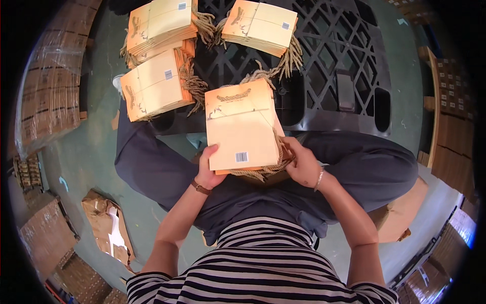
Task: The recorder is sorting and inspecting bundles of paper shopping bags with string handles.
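- Black lattice pallet [324,121]: the landmark for all places given here.
- Held bundle [243,134] of paper bags: in front of the pallet's near edge, over the person's lap, its upper end reaching over that edge. The bags are pressed flat in a stack, with twisted rope handles at the top and along the right and lower edges; no contents can be made out.
- Left hand [206,172]: at the bundle's lower left corner, on the near side of the pallet. The thumb lies on the front face and the fingers pass behind, pinching the stack; their tips are hidden.
- Right hand [305,164]: at the bundle's right edge, also near of the pallet. The fingers are bent against the rope handles; whether they pinch them cannot be told.
- Upper left bundle [162,23] and lower left bundle [154,83]: flat bags, on the pallet's left part.
- Far bundle [260,25]: flat bags, at the pallet's far side.
- Dark flat object [346,90]: on the pallet's right part.
- Film-wrapped cartons [53,91]: left of the pallet, contents hidden.
- Stacked cartons [453,111]: right of the pallet, contents likewise hidden.
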Demonstrator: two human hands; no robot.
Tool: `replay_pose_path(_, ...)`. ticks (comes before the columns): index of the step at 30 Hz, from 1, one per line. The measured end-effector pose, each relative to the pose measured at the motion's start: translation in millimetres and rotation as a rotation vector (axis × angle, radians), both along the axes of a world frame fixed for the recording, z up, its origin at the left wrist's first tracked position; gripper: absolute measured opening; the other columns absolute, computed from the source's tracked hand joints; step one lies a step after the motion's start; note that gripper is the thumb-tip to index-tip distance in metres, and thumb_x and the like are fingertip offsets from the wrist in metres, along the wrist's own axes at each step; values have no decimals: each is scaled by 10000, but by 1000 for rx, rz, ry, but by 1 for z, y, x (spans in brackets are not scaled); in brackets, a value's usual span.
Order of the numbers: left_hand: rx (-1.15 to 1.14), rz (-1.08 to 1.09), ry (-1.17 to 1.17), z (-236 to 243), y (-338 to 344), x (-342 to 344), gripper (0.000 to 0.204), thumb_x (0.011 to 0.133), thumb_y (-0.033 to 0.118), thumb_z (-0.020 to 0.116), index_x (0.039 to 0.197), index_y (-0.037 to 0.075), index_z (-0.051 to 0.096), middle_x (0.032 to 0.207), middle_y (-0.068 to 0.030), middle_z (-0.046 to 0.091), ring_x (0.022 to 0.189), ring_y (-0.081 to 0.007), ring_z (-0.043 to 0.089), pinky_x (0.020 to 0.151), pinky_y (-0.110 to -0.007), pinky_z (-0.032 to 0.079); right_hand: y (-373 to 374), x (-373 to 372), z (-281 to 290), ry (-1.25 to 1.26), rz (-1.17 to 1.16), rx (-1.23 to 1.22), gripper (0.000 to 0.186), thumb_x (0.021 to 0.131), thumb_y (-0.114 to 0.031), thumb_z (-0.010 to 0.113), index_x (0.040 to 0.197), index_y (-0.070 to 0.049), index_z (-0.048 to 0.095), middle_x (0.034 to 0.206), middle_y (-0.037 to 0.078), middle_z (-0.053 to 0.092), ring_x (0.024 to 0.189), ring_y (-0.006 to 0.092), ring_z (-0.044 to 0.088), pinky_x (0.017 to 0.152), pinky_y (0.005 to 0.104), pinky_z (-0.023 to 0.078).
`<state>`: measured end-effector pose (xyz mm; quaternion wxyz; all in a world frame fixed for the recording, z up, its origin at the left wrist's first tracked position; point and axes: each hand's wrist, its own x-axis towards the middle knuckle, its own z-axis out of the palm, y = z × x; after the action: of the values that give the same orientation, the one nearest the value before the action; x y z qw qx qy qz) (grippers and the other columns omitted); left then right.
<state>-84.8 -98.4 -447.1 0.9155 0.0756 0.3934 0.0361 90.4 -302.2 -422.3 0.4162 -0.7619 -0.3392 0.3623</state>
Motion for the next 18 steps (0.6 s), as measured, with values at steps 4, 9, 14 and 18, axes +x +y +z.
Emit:
replay_pose_path(4, 91, -36, 57, -9, -5, 1, 527, 814, 220, 507, 1279, -11, 416, 1220, -198, 525, 1019, -288, 545, 872, -358, 436, -25, -38, -69, -195, -160, 37, 572, 684, 76, 452, 1254, 45, 422, 1148, 216, 544, 892, 325, 604, 809, 292, 490)
replay_pose_path(9, 168, -49, 103, -12, 5, 2, 520, 806, 224, 523, 1249, -34, 435, 1160, -199, 556, 947, -272, 567, 819, -334, 456, -29, -54, -86, -41, -298, -306, 576, 696, 84, 461, 1267, 35, 403, 1169, 200, 522, 903, 289, 601, 820, 277, 481)
replay_pose_path(14, 149, -44, 123, -4, 16, 6, 506, 806, 232, 528, 1232, -29, 449, 1137, -195, 567, 924, -271, 574, 801, -330, 462, -27, -25, -77, 533, -330, -97, 553, 692, 106, 469, 1237, 29, 429, 1130, 169, 551, 907, 237, 602, 814, 254, 479)
replay_pose_path(18, 93, -83, 92, 7, 34, 13, 498, 812, 250, 525, 1221, -25, 458, 1129, -194, 569, 917, -271, 575, 799, -331, 462, -25, -22, -85, 621, -358, -62, 547, 683, 129, 468, 1219, 20, 445, 1101, 147, 573, 920, 198, 598, 814, 235, 475)
